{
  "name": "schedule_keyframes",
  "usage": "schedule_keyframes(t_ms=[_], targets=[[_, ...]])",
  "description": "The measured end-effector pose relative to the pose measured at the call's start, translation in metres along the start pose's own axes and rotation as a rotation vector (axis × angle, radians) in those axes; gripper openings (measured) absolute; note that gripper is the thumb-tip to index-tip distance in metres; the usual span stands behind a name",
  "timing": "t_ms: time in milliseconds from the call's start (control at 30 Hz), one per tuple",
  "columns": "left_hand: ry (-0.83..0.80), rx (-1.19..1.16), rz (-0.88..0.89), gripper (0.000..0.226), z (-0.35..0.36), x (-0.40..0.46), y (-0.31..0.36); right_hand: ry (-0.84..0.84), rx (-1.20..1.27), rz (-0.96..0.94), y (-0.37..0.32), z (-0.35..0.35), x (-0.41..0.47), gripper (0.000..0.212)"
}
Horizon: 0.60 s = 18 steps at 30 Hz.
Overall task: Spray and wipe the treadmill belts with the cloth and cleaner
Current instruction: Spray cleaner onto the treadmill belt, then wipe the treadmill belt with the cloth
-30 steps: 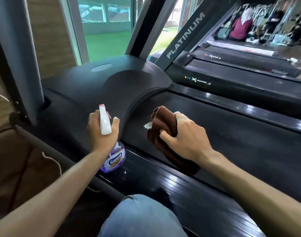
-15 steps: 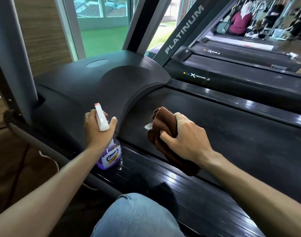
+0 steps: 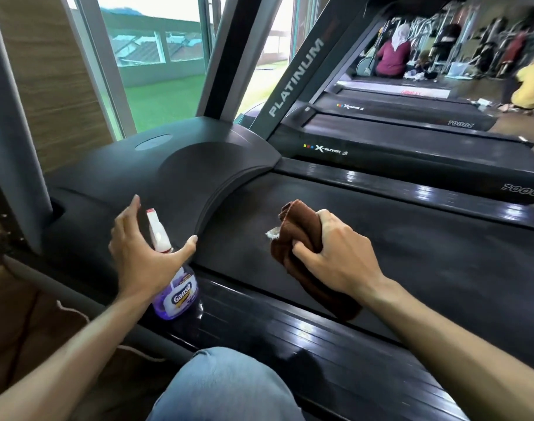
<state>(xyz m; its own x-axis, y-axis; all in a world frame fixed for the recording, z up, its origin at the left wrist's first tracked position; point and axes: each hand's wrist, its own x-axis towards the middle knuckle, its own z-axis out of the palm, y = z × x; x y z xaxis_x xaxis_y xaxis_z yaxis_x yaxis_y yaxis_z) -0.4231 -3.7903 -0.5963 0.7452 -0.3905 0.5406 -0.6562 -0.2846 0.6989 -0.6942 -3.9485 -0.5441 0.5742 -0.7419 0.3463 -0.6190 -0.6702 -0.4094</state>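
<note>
1. Across the middle of the view, the dark treadmill belt (image 3: 411, 256) runs from the motor hood (image 3: 180, 174) toward the right, with a glossy side rail (image 3: 290, 338) along its near edge.
2. On the belt, the right hand (image 3: 335, 256) grips a bunched brown cloth (image 3: 299, 238).
3. At the left, the spray bottle (image 3: 173, 287) of purple cleaner stands upright on the near rail.
4. Over its white nozzle the left hand (image 3: 138, 250) hovers, fingers spread wide, holding nothing.
</note>
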Motion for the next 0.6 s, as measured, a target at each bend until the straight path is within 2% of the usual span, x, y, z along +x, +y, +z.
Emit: schedule_keyframes(t_ms=[133, 267, 333, 400, 433, 500, 600], targets=[[0.074, 0.035, 0.261, 0.090, 0.005, -0.001, 0.045, 0.018, -0.027, 0.037, 0.019, -0.017, -0.011, 0.034], [-0.043, -0.085, 0.433, 0.059, 0.040, -0.006, 0.091, 0.051, -0.034, 0.085, 0.039, -0.034, -0.019, 0.036], [-0.188, -0.241, 0.395, 0.032, 0.066, -0.013, 0.113, 0.076, -0.035, 0.103, 0.051, -0.040, -0.022, 0.036], [-0.498, -0.391, 0.188, 0.011, 0.094, -0.027, 0.135, 0.089, -0.038, 0.122, 0.064, -0.043, -0.024, 0.036], [-0.670, -0.449, 0.090, 0.016, 0.105, -0.034, 0.146, 0.092, -0.036, 0.129, 0.070, -0.042, -0.024, 0.036], [-0.934, -0.535, 0.000, 0.046, 0.135, -0.046, 0.162, 0.100, -0.039, 0.143, 0.084, -0.038, -0.021, 0.037], [-1.122, -0.598, -0.082, 0.066, 0.173, -0.056, 0.175, 0.093, -0.062, 0.171, 0.107, -0.021, -0.011, 0.038]])
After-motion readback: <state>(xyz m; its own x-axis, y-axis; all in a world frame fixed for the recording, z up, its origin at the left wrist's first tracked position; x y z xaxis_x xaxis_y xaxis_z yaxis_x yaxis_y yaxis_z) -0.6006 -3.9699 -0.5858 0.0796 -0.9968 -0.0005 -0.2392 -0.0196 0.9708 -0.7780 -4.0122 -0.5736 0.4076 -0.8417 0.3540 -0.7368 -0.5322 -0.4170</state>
